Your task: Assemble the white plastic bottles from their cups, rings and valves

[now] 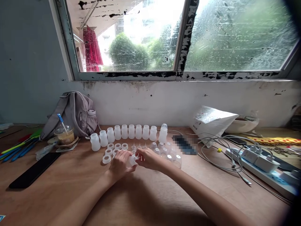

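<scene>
Both my hands work close together at the table's middle. My left hand [119, 163] is wrapped round a translucent baby bottle [131, 160], tilted with its neck toward the right. My right hand [146, 158] pinches at the neck end; whatever small part lies between its fingertips is hidden. Just left of the hands lie several white screw rings [106, 159]. Several clear teats [139, 146] stand right behind the fingers. To the right are several clear dome caps [176, 160]. Behind runs a curved row of open white bottles [124, 131], ending in one capped bottle [163, 133].
At left are a grey backpack [75, 110], an iced drink cup [64, 135], a black slab [35, 171] and coloured pens [22, 146]. At right, a blurred-out dark object [184, 144], tangled cables [218, 160], a power strip [265, 172] and a white bag [211, 121].
</scene>
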The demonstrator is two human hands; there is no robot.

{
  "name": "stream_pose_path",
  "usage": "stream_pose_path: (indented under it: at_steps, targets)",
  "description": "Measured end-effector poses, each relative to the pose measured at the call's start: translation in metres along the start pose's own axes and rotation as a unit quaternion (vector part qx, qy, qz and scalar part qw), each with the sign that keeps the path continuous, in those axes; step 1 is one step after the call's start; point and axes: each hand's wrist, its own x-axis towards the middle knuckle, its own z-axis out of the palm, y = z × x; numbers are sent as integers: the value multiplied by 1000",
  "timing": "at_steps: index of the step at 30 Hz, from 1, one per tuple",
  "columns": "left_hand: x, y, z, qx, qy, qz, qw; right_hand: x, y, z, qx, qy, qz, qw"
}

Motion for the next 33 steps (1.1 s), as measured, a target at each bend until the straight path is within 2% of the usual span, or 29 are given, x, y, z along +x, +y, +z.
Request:
stream_pose_path:
  at_steps: [3, 10, 17, 21, 24, 27, 33]
  targets:
    - [0, 2, 0, 5, -19, -1, 1000, 0, 2, 4, -30, -6, -12, 999]
    - [6, 11, -11, -37, -81, -66, 994, 2, 5, 5, -59, -1, -48, 997]
    - [9, 10, -13, -116, -107, -68, 985, 3, 6, -16, -17, -29, -56, 998]
    - [4, -3, -8, -69, -131, -55, 987, -2, 14, -35, -30, -19, -10, 999]
    - [1, -14, -5, -23, -165, -11, 986, -6, 25, -42, -99, -29, 37, 994]
    - [0, -21, -2, 5, -173, 5, 985, -7, 34, -38, -151, -48, 57, 986]
    - [-2, -25, 0, 33, -161, 19, 986, -4, 38, -14, -218, -88, 101, 967]
